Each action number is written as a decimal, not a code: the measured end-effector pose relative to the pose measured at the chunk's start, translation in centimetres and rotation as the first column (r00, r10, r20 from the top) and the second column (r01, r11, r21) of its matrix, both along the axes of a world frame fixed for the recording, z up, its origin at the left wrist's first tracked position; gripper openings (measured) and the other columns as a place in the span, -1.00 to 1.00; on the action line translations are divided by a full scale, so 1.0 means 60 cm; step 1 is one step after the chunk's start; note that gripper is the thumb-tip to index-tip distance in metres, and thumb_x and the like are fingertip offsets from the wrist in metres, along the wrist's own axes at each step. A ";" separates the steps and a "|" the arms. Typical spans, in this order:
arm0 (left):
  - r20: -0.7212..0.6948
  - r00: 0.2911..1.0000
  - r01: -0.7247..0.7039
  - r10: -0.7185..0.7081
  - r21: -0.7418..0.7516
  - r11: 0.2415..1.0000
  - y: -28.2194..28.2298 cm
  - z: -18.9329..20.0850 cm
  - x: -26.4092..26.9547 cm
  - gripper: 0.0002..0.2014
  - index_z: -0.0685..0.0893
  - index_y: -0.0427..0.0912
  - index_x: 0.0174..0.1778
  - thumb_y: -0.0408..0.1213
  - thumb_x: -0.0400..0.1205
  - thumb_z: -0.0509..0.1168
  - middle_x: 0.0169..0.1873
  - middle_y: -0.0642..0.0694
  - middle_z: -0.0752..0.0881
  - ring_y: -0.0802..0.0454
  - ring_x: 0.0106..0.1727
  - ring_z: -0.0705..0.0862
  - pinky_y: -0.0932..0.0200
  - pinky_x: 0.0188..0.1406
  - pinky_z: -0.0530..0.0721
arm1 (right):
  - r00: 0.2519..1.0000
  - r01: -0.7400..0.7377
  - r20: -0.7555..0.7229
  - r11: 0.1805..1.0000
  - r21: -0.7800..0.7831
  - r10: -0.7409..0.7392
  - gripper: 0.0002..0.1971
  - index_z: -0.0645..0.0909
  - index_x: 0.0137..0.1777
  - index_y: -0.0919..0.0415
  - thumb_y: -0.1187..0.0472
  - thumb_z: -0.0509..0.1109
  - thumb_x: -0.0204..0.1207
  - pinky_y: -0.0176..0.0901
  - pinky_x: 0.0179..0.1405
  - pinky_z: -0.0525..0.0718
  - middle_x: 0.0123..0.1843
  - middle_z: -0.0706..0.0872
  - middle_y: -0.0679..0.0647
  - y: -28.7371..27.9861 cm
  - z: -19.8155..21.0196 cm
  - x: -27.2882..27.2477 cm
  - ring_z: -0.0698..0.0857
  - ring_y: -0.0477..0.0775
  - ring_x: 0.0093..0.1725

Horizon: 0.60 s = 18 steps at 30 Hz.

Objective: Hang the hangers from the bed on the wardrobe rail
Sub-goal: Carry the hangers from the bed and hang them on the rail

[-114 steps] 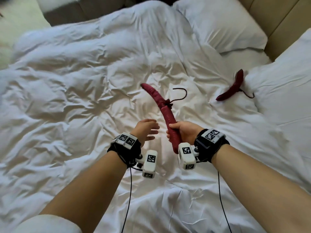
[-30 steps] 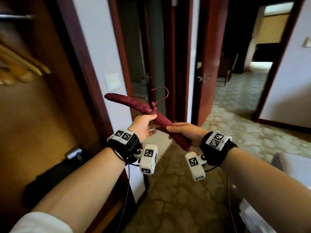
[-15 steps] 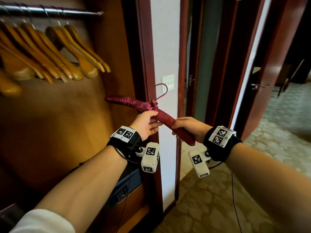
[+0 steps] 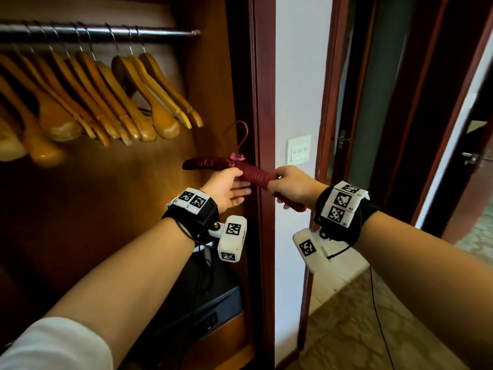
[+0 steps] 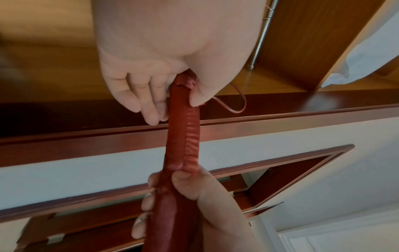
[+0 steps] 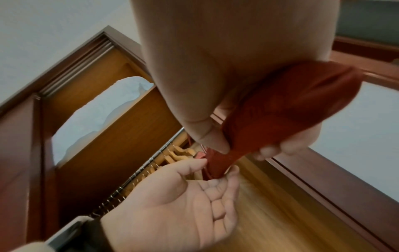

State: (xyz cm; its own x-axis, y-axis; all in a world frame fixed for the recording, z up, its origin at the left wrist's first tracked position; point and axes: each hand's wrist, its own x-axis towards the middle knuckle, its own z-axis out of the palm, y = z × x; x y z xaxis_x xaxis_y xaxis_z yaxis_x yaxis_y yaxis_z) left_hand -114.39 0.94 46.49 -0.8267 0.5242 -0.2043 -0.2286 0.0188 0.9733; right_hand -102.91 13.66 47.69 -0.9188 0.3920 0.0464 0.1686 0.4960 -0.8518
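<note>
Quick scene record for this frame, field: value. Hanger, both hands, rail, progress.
hanger: red padded hanger, roughly level, hook up, well below the rail
left hand: pinches hanger near the bow
right hand: grips the other arm of the hanger
rail: metal rail in wardrobe, carrying wooden hangers
progress: hanger at wardrobe opening, not yet hung

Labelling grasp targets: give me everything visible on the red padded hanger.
The red padded hanger is a dark red, satin-looking padded bar with a small bow at its middle and a thin reddish wire hook pointing up. It lies roughly level in the air, below the wardrobe rail and not hung on it, in front of the wardrobe's right frame. The left hand pinches it near the bow; the right hand grips its right arm.
</note>
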 end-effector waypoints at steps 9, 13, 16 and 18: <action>-0.255 0.951 -0.179 0.174 0.005 0.984 0.035 0.071 -0.030 -0.85 0.54 -0.11 0.17 -0.30 0.69 0.23 0.05 -0.13 0.73 0.00 -0.11 0.73 0.17 -0.33 0.59 | 0.984 -0.100 -0.131 0.981 0.168 0.123 -0.87 0.55 0.07 0.33 0.30 0.34 0.56 -0.03 -0.58 0.68 -0.46 0.65 0.25 0.040 0.095 -0.064 0.65 0.21 -0.58; -0.444 0.856 -0.302 0.265 -0.012 0.953 0.028 0.099 -0.051 -0.63 0.53 -0.06 0.35 -0.37 0.62 0.28 -0.04 -0.10 0.69 0.05 -0.12 0.66 0.19 -0.32 0.57 | 0.975 -0.118 -0.164 0.973 0.200 0.152 -0.86 0.54 0.10 0.29 0.29 0.29 0.59 -0.18 -0.66 0.60 -0.41 0.66 0.23 0.025 0.126 -0.104 0.62 0.05 -0.65; -0.601 0.753 -0.357 0.269 -0.030 0.934 0.019 0.123 -0.080 -0.63 0.59 -0.06 0.31 -0.39 0.58 0.32 -0.05 -0.08 0.66 0.10 -0.19 0.60 0.25 -0.34 0.53 | 0.969 -0.114 -0.192 0.971 0.209 0.155 -0.84 0.53 0.11 0.29 0.28 0.27 0.58 -0.13 -0.62 0.68 -0.30 0.65 0.20 0.009 0.150 -0.137 0.66 0.07 -0.54; -0.672 0.695 -0.381 0.256 -0.042 0.924 0.015 0.132 -0.095 -0.65 0.62 -0.09 0.27 -0.40 0.56 0.33 -0.05 -0.03 0.66 0.07 -0.09 0.63 0.27 -0.24 0.54 | 0.968 -0.127 -0.184 0.964 0.232 0.172 -0.84 0.52 0.12 0.31 0.29 0.27 0.58 -0.13 -0.62 0.70 -0.26 0.64 0.21 0.001 0.158 -0.157 0.68 0.09 -0.48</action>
